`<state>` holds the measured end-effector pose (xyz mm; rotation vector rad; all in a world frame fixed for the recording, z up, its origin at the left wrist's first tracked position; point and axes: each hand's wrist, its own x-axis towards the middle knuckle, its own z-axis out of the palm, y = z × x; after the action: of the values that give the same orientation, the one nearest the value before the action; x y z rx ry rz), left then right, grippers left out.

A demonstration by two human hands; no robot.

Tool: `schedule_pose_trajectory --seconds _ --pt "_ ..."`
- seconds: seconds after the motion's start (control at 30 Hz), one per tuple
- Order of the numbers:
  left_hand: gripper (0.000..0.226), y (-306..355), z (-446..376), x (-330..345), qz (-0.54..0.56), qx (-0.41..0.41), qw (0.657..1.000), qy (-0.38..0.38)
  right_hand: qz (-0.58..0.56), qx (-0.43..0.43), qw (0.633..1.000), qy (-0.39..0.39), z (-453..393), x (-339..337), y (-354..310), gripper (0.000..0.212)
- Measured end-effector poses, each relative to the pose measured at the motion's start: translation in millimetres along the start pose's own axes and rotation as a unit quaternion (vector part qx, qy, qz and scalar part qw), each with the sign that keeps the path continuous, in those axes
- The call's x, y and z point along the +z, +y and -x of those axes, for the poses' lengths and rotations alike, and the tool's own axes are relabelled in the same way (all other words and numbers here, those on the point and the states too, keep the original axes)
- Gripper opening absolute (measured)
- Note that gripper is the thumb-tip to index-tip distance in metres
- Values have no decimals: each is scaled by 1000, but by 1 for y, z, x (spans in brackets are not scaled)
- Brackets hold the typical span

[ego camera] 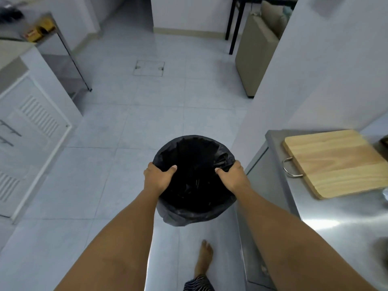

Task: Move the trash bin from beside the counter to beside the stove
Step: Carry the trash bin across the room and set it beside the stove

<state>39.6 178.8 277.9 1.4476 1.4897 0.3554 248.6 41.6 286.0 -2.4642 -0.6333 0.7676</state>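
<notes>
I have the trash bin [194, 177] by its rim, left hand [157, 179] and right hand [232, 177] each closed in a firm grip, just beside the steel worktop [327, 217]; the loose liner could slide, or the bin clip that corner.

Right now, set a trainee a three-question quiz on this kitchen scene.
1. True or false: only one hand holds the bin.
2. What lies on the steel counter? A) a kettle B) a wooden cutting board C) a plate
3. Fill in: the bin is lined with a black ____.

Key:
1. False: the left hand and the right hand each have a grip on the rim.
2. B, the cutting board.
3. Bag.
</notes>
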Motion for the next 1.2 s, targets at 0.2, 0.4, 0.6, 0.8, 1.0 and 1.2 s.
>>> schedule_pose_trajectory --seconds 0.2,0.4,0.6,0.8,1.0,1.2 --pt "97 51 -67 27 3 -27 1000 -9 14 -9 1000 -19 -84 -29 -34 86" --pt "95 109 -139 51 31 -34 999 -6 21 -18 1000 -16 -176 -60 -78 80" --pt "96 157 -224 65 40 -35 999 -7 30 -22 999 -15 -265 -67 -126 79" --pt "98 216 -338 66 44 -39 998 -15 19 -4 1000 -8 -368 -62 -191 78" --pt "97 280 -440 56 26 -31 999 -25 3 7 1000 -5 -456 -66 -262 77" --pt "95 351 -541 67 22 -8 999 -30 -13 9 1000 6 -556 -80 -317 77"
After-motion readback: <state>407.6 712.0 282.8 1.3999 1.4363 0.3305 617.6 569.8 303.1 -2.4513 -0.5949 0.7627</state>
